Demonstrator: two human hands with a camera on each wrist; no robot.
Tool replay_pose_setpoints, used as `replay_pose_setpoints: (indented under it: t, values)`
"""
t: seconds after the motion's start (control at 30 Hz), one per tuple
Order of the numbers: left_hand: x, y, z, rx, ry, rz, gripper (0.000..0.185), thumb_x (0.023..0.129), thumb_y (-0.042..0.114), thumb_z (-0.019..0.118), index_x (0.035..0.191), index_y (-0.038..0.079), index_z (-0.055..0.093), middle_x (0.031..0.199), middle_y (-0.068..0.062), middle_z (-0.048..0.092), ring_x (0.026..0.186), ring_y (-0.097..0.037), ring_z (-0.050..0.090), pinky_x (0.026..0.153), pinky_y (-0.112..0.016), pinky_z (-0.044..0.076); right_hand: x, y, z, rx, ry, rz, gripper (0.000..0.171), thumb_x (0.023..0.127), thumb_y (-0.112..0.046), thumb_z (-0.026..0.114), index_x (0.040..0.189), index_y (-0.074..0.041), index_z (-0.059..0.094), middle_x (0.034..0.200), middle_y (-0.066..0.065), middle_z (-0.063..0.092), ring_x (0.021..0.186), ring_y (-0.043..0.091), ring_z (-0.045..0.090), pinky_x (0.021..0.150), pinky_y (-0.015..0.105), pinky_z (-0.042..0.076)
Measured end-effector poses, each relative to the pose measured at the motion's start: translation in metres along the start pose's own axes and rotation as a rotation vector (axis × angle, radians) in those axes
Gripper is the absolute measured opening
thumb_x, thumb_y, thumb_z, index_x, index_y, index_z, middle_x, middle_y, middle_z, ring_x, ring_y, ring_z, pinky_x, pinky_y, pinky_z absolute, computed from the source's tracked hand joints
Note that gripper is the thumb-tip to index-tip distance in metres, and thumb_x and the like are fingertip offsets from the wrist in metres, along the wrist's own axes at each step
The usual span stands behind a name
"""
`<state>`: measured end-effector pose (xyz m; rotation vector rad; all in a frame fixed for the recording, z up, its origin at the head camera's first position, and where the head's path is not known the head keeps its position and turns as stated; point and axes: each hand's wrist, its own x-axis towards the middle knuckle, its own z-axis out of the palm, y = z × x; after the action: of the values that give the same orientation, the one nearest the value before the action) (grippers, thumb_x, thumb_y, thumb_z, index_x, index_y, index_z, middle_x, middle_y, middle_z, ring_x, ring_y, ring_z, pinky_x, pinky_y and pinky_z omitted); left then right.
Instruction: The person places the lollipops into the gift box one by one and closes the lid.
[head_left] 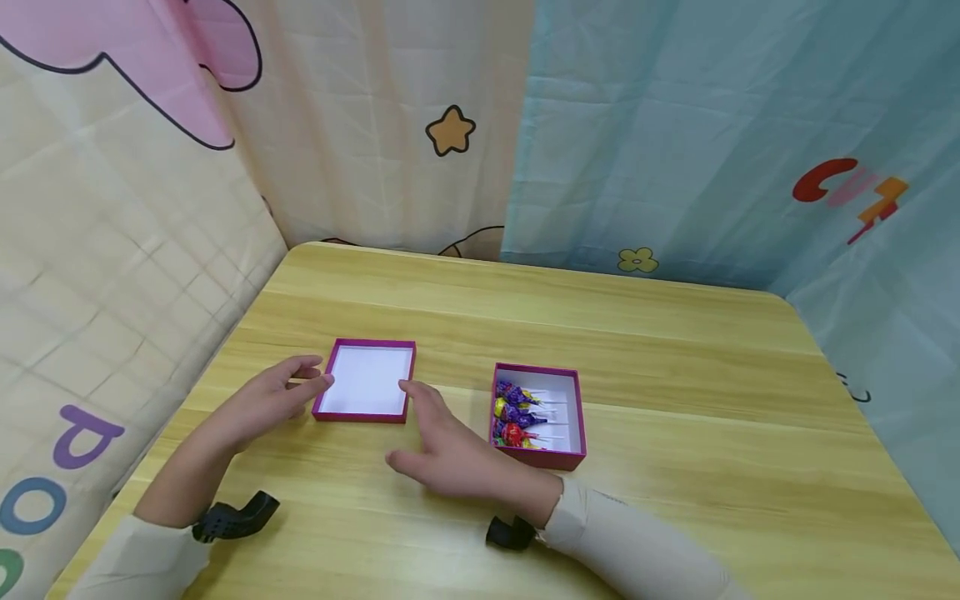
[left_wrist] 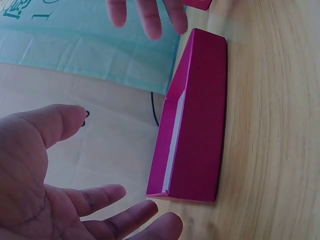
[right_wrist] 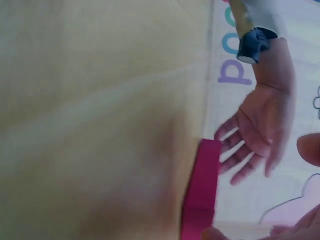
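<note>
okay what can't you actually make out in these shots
- Lollipop count: head view, too small, overlapping in the candy box.
- Whether the left hand or right hand touches the lid: unclear; right wrist view blurred.
- Candy box: cut off in left wrist view.

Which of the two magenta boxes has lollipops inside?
The right box, beside the right hand, holds lollipops. The left box shows only white inside.

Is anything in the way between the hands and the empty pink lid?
Nothing visible is. The left hand and right hand sit on either side of the pink lid, open, with bare table around. The candy box stands off to the right.
</note>
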<state>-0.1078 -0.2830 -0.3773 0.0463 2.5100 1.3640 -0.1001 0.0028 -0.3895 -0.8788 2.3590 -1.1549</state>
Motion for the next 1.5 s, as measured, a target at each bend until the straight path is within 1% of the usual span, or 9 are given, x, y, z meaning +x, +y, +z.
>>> replay_pose_setpoints:
  t: [0.13,0.23,0.5,0.6,0.9,1.13,1.3,1.4,1.5]
  values:
    - [0.003,0.0,0.003,-0.032,-0.024,0.0,0.074,0.101,0.041,0.056,0.151,-0.006,0.027,0.134,-0.024,0.044,0.11,-0.035,0.054,0.086,-0.044,0.052,0.009,0.003,0.008,0.086,0.03,0.089,0.088,0.094,-0.035,0.064,0.159,-0.015,0.008,0.163,0.005,0.012,0.143,0.02,0.03,0.114,0.043,0.029]
    - [0.006,0.001,0.004,-0.045,-0.036,-0.008,0.075,0.102,0.04,0.055,0.151,-0.007,0.024,0.134,-0.025,0.045,0.106,-0.033,0.056,0.083,-0.04,0.052,0.014,0.005,0.011,0.153,0.047,0.144,0.09,0.093,-0.035,0.065,0.159,-0.015,0.008,0.162,0.009,0.016,0.142,0.022,0.031,0.113,0.044,0.031]
    - [0.008,0.002,0.006,-0.053,-0.039,-0.024,0.08,0.1,0.044,0.057,0.152,-0.007,0.023,0.139,-0.028,0.044,0.114,-0.036,0.055,0.088,-0.041,0.052,0.024,0.007,0.013,0.242,0.059,0.204,0.088,0.092,-0.031,0.067,0.159,-0.013,0.013,0.163,0.012,0.016,0.147,0.021,0.02,0.116,0.045,0.023]
    - [0.007,0.003,0.008,-0.05,-0.038,-0.025,0.081,0.1,0.045,0.057,0.152,-0.006,0.022,0.14,-0.028,0.042,0.115,-0.037,0.054,0.088,-0.043,0.052,0.024,0.008,0.014,0.263,0.058,0.214,0.087,0.092,-0.031,0.068,0.158,-0.015,0.014,0.163,0.011,0.017,0.147,0.021,0.02,0.116,0.045,0.023]
    - [0.002,0.008,0.009,-0.037,-0.013,-0.006,0.079,0.101,0.039,0.057,0.155,-0.002,0.017,0.14,-0.029,0.039,0.116,-0.04,0.052,0.087,-0.047,0.053,0.015,0.004,0.011,0.195,0.064,0.168,0.087,0.092,-0.034,0.067,0.158,-0.019,0.013,0.161,0.007,0.02,0.143,0.017,0.029,0.114,0.044,0.029]
    - [0.0,0.017,0.01,-0.051,0.026,0.036,0.081,0.101,0.035,0.059,0.157,0.0,0.011,0.141,-0.029,0.036,0.119,-0.043,0.051,0.085,-0.046,0.055,0.007,-0.003,-0.001,0.165,0.097,0.139,0.086,0.092,-0.032,0.068,0.158,-0.02,0.014,0.157,0.007,0.024,0.127,0.018,0.046,0.108,0.04,0.037]
    - [-0.001,0.029,0.013,-0.049,0.036,0.063,0.085,0.101,0.036,0.059,0.158,0.004,0.005,0.144,-0.028,0.034,0.12,-0.041,0.052,0.089,-0.05,0.053,0.001,-0.006,-0.012,0.258,0.128,0.128,0.085,0.092,-0.03,0.068,0.157,-0.017,0.014,0.155,0.008,0.025,0.134,0.021,0.039,0.107,0.042,0.038]
    - [-0.001,0.039,0.015,-0.067,0.045,0.088,0.085,0.101,0.035,0.059,0.159,0.007,0.004,0.144,-0.026,0.034,0.121,-0.04,0.051,0.093,-0.052,0.05,-0.002,-0.006,-0.021,0.331,0.154,0.118,0.084,0.092,-0.028,0.068,0.156,-0.016,0.015,0.153,0.007,0.026,0.138,0.023,0.034,0.107,0.045,0.038]
    - [-0.001,0.051,0.019,-0.1,0.051,0.11,0.084,0.101,0.033,0.059,0.159,0.008,0.004,0.143,-0.024,0.034,0.123,-0.041,0.048,0.097,-0.055,0.046,-0.005,-0.005,-0.031,0.355,0.178,0.108,0.082,0.093,-0.027,0.067,0.156,-0.016,0.015,0.152,0.005,0.028,0.138,0.021,0.033,0.107,0.047,0.038]
